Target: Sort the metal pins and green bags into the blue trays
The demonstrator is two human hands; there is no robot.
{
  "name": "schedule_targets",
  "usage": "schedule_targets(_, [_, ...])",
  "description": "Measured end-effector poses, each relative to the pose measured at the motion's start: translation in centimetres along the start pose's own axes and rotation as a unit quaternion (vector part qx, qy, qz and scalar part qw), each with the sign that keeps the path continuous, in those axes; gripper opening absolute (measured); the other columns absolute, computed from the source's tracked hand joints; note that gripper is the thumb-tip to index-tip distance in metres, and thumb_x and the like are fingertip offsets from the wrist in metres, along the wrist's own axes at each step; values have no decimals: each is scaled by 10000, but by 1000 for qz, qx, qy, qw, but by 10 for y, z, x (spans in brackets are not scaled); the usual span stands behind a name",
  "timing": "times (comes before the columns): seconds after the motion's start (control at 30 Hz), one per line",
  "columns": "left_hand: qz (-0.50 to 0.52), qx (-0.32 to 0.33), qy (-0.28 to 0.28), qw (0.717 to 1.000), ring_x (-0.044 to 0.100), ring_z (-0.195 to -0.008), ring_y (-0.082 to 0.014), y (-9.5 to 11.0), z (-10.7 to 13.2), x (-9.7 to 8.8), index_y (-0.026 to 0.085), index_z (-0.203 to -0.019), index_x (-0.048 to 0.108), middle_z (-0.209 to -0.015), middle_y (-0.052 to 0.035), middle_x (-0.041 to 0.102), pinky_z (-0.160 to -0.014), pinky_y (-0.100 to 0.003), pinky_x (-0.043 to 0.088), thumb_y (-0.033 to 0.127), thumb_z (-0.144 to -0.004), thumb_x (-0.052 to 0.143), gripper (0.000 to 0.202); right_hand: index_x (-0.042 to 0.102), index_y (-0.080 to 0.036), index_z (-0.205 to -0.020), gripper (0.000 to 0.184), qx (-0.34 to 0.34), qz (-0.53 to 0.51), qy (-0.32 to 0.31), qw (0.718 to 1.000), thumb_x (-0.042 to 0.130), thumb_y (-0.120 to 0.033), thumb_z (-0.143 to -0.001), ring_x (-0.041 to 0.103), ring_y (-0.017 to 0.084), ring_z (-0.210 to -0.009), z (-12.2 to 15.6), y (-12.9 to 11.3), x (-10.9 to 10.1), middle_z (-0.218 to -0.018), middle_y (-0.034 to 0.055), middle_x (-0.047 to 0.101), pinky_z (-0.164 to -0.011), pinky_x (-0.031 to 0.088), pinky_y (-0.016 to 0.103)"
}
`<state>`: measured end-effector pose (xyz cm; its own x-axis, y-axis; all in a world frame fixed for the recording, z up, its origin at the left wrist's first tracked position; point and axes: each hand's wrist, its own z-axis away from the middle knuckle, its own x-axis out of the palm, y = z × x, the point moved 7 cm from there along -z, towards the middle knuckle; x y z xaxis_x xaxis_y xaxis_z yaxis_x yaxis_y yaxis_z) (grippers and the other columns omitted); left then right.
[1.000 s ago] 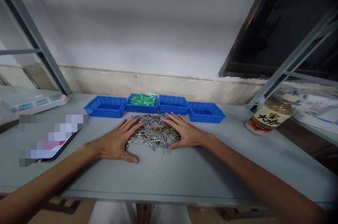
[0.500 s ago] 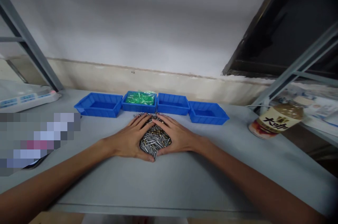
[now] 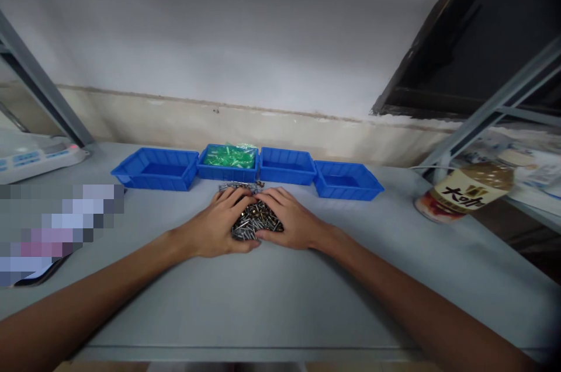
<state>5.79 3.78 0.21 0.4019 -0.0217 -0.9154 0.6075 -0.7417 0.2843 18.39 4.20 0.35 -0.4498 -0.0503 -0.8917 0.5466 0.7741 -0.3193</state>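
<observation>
A pile of small metal screws (image 3: 258, 221), silver with some brassy ones, lies on the grey table in front of the blue bins. My left hand (image 3: 221, 225) curves around its left side, fingers bent over the far edge and thumb along the near edge. From the right, my right hand (image 3: 291, 221) cups the same pile, its thumb tip close to the left thumb. Both hands press against the screws together. Some screws stick out beyond the fingertips on the far side. The fingers partly cover the heap.
Four blue bins stand in a row behind the pile: a left bin (image 3: 153, 184), one with green plastic bags (image 3: 230, 156), a third bin (image 3: 287, 176) and a right bin (image 3: 350, 191). A bottle (image 3: 464, 191) stands right; a power strip (image 3: 39, 163) and a blurred-out phone-like object lie left.
My hands have squeezed inward, with fingers more bent and thumbs drawn up. The pile between them looks smaller and more bunched, with more screws showing past the fingertips. The view has shifted slightly.
</observation>
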Motion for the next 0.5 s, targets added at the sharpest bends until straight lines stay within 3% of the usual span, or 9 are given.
schedule_targets(0.23, [-7,1,10,1000,496,-1060,-283,-1,-7,2,208,-1111,521,-1075,-76,580,-966,-484,401,423,-784,612,401,559,-169,-1060,353,-2,24,21,999,571,-461,-863,494,235,-954,-10,-3,1,-1001,86,597,-919,450,426])
schedule_targets(0.5, [-1,34,41,999,528,-951,-237,1,-14,0,186,-952,524,-925,-56,585,-892,-392,451,270,-794,571,185,542,-179,-866,229,-10,56,42,997,514,-402,-909,501,216,-854,-16,1,4,-837,61,588,-826,454,377])
